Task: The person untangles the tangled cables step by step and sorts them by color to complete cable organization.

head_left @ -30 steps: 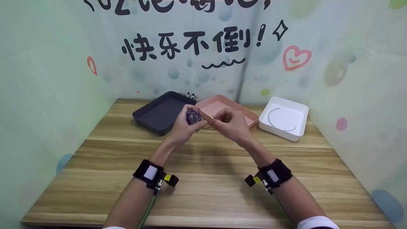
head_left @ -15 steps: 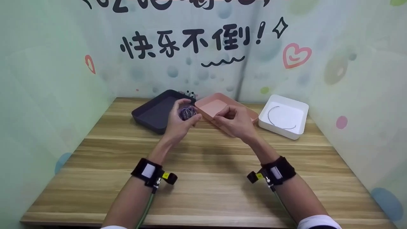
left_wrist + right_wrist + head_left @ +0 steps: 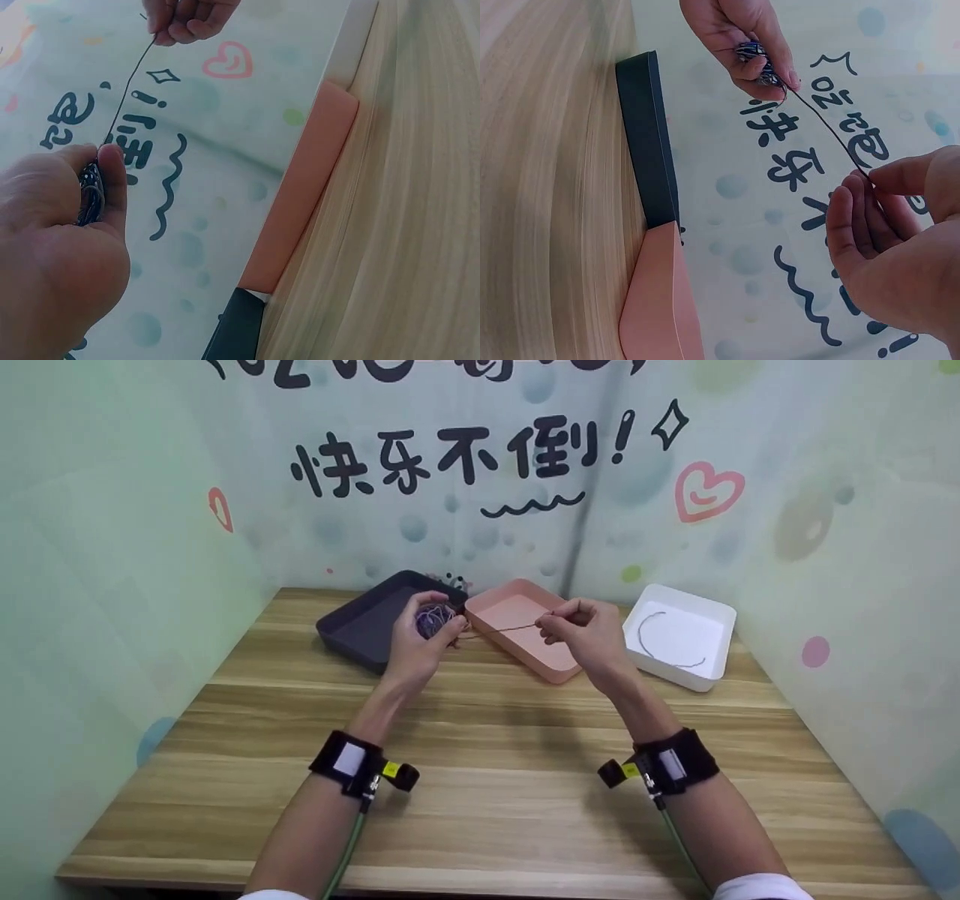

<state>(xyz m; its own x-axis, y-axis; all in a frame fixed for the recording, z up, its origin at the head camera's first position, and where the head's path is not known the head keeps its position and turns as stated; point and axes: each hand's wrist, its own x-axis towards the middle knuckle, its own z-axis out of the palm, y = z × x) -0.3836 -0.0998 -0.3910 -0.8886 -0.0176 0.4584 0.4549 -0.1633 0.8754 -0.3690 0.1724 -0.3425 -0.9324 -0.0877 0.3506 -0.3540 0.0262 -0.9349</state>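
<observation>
My left hand (image 3: pixel 411 651) grips a tangled bundle of thin wires (image 3: pixel 433 622), blue, white and purple, with its fingers and thumb curled round it. A single dark reddish wire (image 3: pixel 504 629) runs from the bundle to my right hand (image 3: pixel 600 643), which pinches it between thumb and forefinger. In the left wrist view the wire (image 3: pixel 129 84) looks stretched nearly straight. The right wrist view shows the bundle (image 3: pixel 753 54) partly covered by the left fingers. Both hands are raised in front of the trays.
A dark tray (image 3: pixel 349 649) stands behind the left hand and a pink tray (image 3: pixel 517 649) in the middle, beneath the wire. In the white tray (image 3: pixel 671 675) at the right lies one thin curved grey wire (image 3: pixel 643 636). The wooden table (image 3: pixel 480 810) ends at a patterned back wall.
My right hand has moved to the right, away from the left, drawing a longer stretch of wire from the bundle. The left hand has shifted slightly left with the bundle.
</observation>
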